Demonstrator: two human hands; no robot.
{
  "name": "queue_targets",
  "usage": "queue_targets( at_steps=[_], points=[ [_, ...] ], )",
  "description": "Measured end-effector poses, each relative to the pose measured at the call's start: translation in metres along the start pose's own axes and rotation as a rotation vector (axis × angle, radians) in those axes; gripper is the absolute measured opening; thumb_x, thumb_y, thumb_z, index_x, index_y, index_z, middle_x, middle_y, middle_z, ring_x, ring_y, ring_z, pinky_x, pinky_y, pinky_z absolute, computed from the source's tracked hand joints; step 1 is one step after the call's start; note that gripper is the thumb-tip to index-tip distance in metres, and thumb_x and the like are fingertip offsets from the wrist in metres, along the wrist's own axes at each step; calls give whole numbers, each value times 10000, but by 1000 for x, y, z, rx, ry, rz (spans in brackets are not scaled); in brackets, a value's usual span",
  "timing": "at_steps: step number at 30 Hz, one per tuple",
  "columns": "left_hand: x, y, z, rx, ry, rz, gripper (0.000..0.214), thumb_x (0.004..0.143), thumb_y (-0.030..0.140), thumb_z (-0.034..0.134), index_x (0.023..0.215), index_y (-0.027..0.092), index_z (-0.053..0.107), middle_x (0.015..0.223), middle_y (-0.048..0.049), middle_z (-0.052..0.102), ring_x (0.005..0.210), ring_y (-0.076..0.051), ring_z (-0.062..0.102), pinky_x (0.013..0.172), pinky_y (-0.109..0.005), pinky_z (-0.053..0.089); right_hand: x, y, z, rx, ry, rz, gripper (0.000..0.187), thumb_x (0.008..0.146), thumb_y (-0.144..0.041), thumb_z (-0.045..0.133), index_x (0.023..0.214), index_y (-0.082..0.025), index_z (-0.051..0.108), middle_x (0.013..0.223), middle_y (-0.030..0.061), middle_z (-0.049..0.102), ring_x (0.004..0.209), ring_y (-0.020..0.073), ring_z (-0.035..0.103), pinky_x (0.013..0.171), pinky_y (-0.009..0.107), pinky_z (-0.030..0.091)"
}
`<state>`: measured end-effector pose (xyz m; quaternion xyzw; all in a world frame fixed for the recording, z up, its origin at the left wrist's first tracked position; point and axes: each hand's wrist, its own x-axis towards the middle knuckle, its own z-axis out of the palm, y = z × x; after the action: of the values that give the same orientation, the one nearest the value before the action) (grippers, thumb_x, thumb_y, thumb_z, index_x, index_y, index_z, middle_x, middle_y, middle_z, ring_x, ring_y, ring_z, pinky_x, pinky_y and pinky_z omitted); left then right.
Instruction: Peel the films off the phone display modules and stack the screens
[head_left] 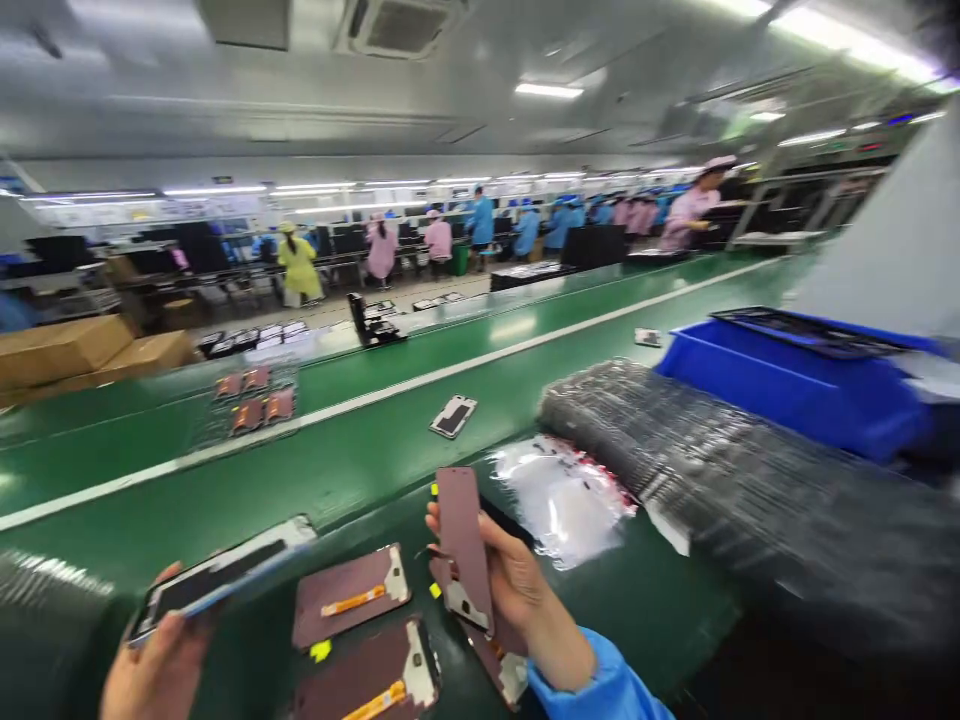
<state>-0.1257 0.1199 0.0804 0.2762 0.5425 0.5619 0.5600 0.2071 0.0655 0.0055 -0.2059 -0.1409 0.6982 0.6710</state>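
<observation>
My left hand (154, 672) grips a phone screen panel with a dark glass face (217, 578), held tilted at the lower left. My right hand (514, 580) is closed on another panel (463, 545), held upright with its copper-coloured back toward me. A further panel seems to lie under that hand. Two more panels with orange flex cables (351, 597) (375, 680) lie back-up on the green bench between my hands. A single panel (453, 416) rests on the conveyor belt (360, 455) ahead.
A long stack of dark bagged parts (675, 450) and loose clear bags (559, 495) lie to the right. Behind them stands a blue bin (795, 385). A tray of panels (253, 398) sits on the far belt, cardboard boxes (82, 350) at left. Workers in coats stand along distant lines.
</observation>
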Motion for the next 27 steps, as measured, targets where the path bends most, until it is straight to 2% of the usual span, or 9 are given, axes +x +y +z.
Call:
queue_targets(
  at_steps=[1,2,7,10,14,18,22,27],
  points=[
    [-11,-9,-3,-24,-18,46,962,326,445,962,1216,353,606,1072,19,748,1247,-329,548,910,-295,546,-6,-1,4,-45,4,-17,547,742,-369,808,1235,-226,618,1238,81,697,1159,229,637,948,363,522],
    [-24,-19,-4,-35,-60,74,962,335,433,963,1223,337,607,1102,3,746,1249,-338,551,922,-303,541,-11,-2,8,-101,4,-35,574,742,-411,811,1252,-237,613,1277,89,676,1184,245,625,967,385,516],
    [-77,-67,14,-44,-339,34,925,487,476,913,1313,226,580,1325,-136,638,1234,-400,557,1011,-419,476,-34,-1,20,-461,-95,-193,743,673,-591,817,1314,-302,579,1442,118,537,1246,307,578,1007,459,508],
    [-88,-83,20,-40,-530,-46,965,509,520,894,1351,194,555,1342,-175,610,1247,-426,535,1047,-474,431,-45,4,22,-699,-212,-308,781,682,-599,802,1367,-328,543,1462,126,508,1269,329,556,1035,504,485],
    [-89,-87,21,-29,-751,-78,931,595,532,853,1404,226,508,1349,-159,596,1253,-406,531,1047,-472,419,-54,5,24,-1064,-414,-400,725,703,-544,812,1352,-314,586,1441,138,528,1312,367,510,1071,529,439],
    [-92,-82,23,-39,-804,-72,877,651,521,824,1414,231,503,1345,-144,601,1263,-395,528,1042,-449,419,-56,2,25,-1280,-523,-445,700,733,-489,809,1372,-335,568,1414,129,563,1287,354,542,1035,487,482],
    [-96,-79,25,-56,-765,-89,866,645,508,832,1406,243,513,1349,-132,603,1261,-388,537,1047,-445,413,-56,2,21,-1313,-528,-423,690,731,-471,814,1365,-331,579,1410,130,567,1274,349,556,1028,482,490],
    [-94,-87,27,-17,-852,-38,849,666,464,838,1415,253,498,1433,-129,532,1347,-382,451,1116,-459,346,-60,11,16,-1429,-551,-391,724,746,-474,803,1404,-334,535,1455,121,523,1315,355,512,1053,507,464]
  ],
)
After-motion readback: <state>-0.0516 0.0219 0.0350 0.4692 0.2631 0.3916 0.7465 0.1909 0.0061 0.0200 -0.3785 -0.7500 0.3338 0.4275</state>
